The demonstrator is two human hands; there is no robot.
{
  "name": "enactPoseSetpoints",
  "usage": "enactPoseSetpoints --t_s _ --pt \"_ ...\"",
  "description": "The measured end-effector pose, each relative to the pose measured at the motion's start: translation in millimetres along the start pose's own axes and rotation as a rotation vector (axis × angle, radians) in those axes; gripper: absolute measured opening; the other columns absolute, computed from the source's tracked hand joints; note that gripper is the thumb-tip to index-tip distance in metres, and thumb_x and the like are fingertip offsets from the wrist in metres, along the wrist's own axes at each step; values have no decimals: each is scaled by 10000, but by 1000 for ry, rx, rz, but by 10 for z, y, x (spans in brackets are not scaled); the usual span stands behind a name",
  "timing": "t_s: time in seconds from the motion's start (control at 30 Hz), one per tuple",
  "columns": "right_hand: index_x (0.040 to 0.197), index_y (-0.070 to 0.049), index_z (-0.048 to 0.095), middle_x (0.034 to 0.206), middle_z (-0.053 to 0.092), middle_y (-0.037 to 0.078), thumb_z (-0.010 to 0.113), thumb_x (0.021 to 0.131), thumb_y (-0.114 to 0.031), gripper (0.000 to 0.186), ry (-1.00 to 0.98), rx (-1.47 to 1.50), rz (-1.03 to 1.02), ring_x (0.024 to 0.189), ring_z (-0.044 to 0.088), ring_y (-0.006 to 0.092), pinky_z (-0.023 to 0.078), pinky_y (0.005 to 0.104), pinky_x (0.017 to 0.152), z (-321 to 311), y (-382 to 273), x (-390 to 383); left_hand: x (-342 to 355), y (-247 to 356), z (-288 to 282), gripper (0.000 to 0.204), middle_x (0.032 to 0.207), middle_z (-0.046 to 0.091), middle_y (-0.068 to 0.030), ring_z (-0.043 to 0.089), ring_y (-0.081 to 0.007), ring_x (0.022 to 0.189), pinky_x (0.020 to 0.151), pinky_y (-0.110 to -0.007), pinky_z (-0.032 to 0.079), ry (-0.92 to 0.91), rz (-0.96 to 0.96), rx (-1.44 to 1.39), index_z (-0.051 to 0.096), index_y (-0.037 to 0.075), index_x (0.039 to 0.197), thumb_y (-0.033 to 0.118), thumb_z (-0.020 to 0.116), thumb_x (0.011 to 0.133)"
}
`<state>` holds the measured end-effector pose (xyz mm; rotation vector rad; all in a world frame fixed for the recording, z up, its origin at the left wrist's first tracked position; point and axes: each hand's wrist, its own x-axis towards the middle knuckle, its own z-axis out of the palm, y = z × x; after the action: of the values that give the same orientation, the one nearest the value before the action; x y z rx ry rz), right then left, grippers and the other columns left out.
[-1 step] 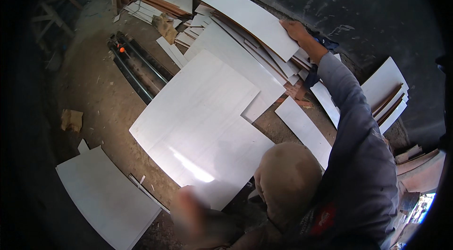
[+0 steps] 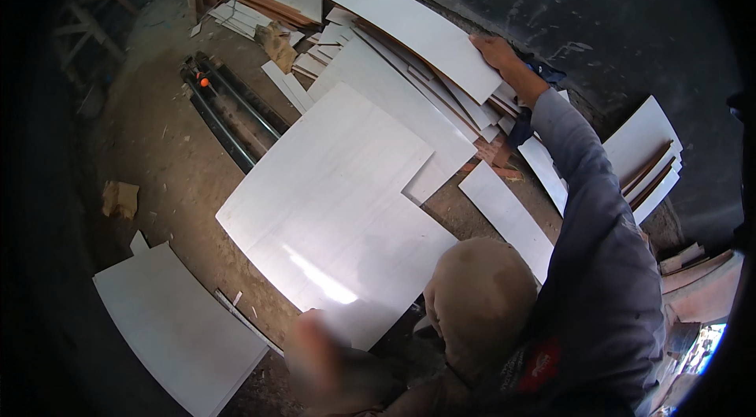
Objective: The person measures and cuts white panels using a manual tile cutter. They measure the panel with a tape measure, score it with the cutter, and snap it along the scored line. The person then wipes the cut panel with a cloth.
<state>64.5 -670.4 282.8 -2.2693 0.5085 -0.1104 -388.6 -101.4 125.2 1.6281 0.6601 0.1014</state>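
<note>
Reaching forward, right hand point(image 2: 499, 59) pinching upper white panel point(image 2: 417, 33); left hand point(image 2: 316, 342) blurred, cannot tell grip

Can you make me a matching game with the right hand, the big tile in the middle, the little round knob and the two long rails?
Things:
1. Right hand
2. Big middle tile
3. Round knob
4. Two long rails

Clues:
A. Orange
B. Black and shiny
C. At the edge of a long white tile
D. White, with a corner cut out

Right pairs: 1-C, 2-D, 3-A, 4-B
</note>
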Motion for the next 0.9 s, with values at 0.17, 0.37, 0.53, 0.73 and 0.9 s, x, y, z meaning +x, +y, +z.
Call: enactPoseSetpoints --t_s 0.17,0.37,0.53,0.73,0.9 --pt "1110 58 762 1023 766 224 668 974 -522 603 -1 -50 58 904 746 321 554 413 862 -85 326 199 25 -96 -32 382 643 413 51 353 -50 576 527 -256 308 10 5 28 438 114 792 296 600 1086" --pt "1157 35 763 1109 760 225 673 966 -540 613 -34 -109 63 994 736 333 544 429 900 -2 606 578 44 -191 -55 381 646 417 58 353 -47 575 526 -254 297 14 -3 -50 442 122 792 299 609 1085" --pt "1189 5 760 1199 744 213 644 974 -572 627 -152 -79 138 1046 730 346 525 450 950 -3 760 743 41 -172 -42 369 666 422 70 354 -40 599 541 -249 273 22 8 -18 451 125 798 295 601 1089" --pt "1164 -30 772 1233 724 236 684 952 -527 547 -87 -325 -27 1062 723 386 525 445 976 194 978 882 -8 -80 16 362 692 422 67 345 -42 630 559 -259 280 -4 -15 6 465 114 809 303 575 1098" --pt "1074 -95 805 1166 762 172 716 938 -450 391 127 -210 -157 1055 726 341 540 424 954 15 1098 860 3 -71 14 364 713 456 62 371 -46 653 576 -265 291 12 -37 -46 478 106 810 311 579 1094"
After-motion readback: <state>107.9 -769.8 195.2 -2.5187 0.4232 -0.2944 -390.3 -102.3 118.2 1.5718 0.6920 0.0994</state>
